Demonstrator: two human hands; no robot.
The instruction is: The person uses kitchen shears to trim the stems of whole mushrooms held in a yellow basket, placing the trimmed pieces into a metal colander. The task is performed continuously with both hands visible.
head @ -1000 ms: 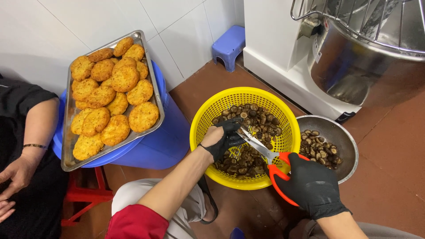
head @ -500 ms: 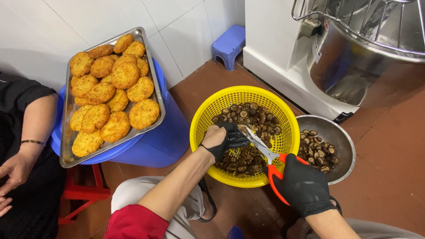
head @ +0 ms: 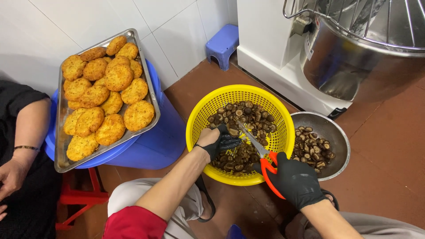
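Black-gloved, the right hand [head: 294, 180] grips the red-handled scissors [head: 264, 160] at lower centre, blades reaching into the yellow basket [head: 208, 106]. Just left, the left hand [head: 220, 140] pinches one mushroom [head: 233, 132] over the mushroom heap [head: 241, 117]. Stem-trimming looks under way; closing the blades on that stem seems next. Right of the basket, a steel colander [head: 341, 146] holds trimmed pieces; a tray of patties [head: 106, 95] sits upper left.

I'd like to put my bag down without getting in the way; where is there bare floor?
Bare red floor lies right of the metal bowl, below the big mixer. Another patch runs between the blue stool and the yellow basket. It is crowded around both hands, left hand, right hand.
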